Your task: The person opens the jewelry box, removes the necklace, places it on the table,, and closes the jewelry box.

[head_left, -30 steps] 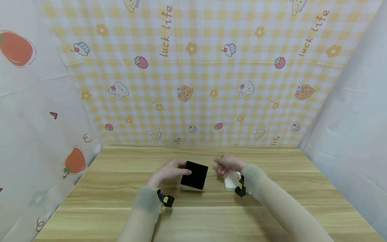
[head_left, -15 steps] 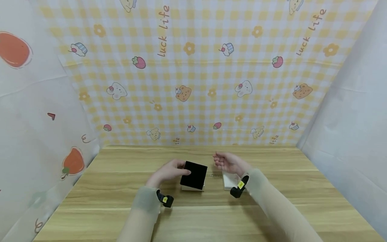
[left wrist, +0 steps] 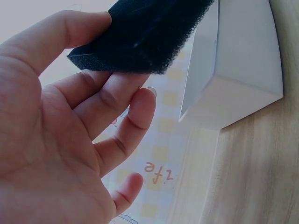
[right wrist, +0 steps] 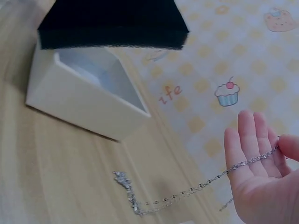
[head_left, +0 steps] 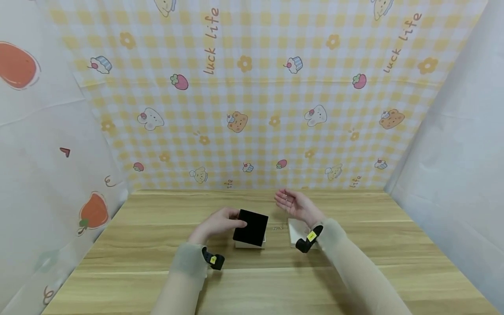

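Note:
My left hand (head_left: 218, 224) pinches a black foam pad (head_left: 252, 227) between thumb and fingers. The pad hovers tilted over an open white box (right wrist: 84, 98), hiding much of its inside in the head view. At the right, my right hand (head_left: 297, 208) is raised with the palm turned inward. Its thumb and forefinger pinch a thin silver chain necklace (right wrist: 201, 185) near one end. The links cross the other fingers, hang down, and trail into a small bunch on the wooden table, between the box and a white box lid (head_left: 296, 232).
The lid lies partly under my right wrist. A wrist camera (head_left: 305, 243) hangs from a black strap there, and another wrist camera (head_left: 214, 260) sits on the left wrist. A yellow checked cloth (head_left: 252, 131) rises behind the wooden table (head_left: 252, 288).
My right hand has moved up and away toward the back, its palm turning more into view. The necklace stretches out from the table with it. The left hand and foam pad stay nearly still.

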Demonstrator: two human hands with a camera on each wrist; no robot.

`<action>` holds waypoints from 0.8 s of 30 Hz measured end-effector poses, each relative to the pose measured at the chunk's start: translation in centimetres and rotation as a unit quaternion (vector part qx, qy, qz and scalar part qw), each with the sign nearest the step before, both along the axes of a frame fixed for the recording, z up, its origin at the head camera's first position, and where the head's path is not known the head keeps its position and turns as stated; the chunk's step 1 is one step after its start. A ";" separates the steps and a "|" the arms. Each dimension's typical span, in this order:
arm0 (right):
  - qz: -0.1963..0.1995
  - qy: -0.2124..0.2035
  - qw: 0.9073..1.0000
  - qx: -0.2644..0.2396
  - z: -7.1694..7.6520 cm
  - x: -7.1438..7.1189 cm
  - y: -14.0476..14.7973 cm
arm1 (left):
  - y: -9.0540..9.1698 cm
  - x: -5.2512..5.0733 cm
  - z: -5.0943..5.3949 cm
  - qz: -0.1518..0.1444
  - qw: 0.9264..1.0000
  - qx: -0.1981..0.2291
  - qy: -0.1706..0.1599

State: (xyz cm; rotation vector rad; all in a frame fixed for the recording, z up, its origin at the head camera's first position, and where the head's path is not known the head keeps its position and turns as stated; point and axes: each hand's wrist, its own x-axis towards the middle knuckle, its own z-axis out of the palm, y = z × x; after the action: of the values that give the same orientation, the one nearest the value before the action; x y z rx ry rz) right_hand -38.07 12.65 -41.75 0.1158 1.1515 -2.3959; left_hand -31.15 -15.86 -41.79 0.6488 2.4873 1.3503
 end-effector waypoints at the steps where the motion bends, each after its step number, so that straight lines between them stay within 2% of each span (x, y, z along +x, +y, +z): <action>1: -0.004 -0.003 1.000 -0.006 0.1 -0.1 0.1 | 0.0 0.0 0.1 0.000 1.000 0.000 0.000; 12: -0.034 -0.018 0.999 -0.024 0.0 -1.1 0.8 | -0.2 0.2 0.1 0.018 1.000 0.007 0.000; 19: -0.043 -0.015 0.999 -0.019 -0.1 -1.2 0.9 | -0.5 0.1 0.0 0.032 0.999 0.021 0.009; 24: -0.049 -0.021 0.998 -0.026 -0.2 -1.2 1.1 | -0.4 0.1 0.2 0.040 0.999 0.035 -0.001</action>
State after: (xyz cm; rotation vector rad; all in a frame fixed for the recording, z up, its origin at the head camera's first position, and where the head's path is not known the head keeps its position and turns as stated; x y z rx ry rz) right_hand -39.30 13.70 -41.93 0.2086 1.0862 -2.4951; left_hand -31.01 -16.30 -41.58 0.5680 2.4998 1.4706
